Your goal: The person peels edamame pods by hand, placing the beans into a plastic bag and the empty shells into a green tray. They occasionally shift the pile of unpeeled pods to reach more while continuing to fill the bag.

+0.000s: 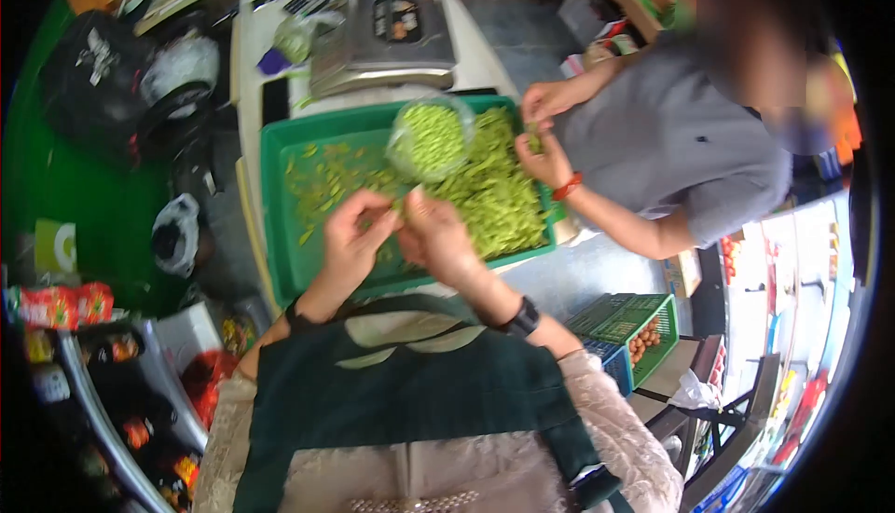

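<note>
Pod heap: 1 | pea bag: 1 | left hand + right hand: grip pinched on 1 green pod

A grocery shop, judging by the scale, red packets and crate (green plastic).

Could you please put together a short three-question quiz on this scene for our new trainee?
1. True or false: the wearer's left hand and right hand are both over the green tray.

2. Multiple choice: what colour is the co-worker's wristband?
A) Blue
B) Red
C) White

3. Short answer: what fills the clear container at the far side of the tray?

Key:
1. True.
2. B.
3. Small, round-looking green beans or peas; the view is too coarse to tell which.
</note>
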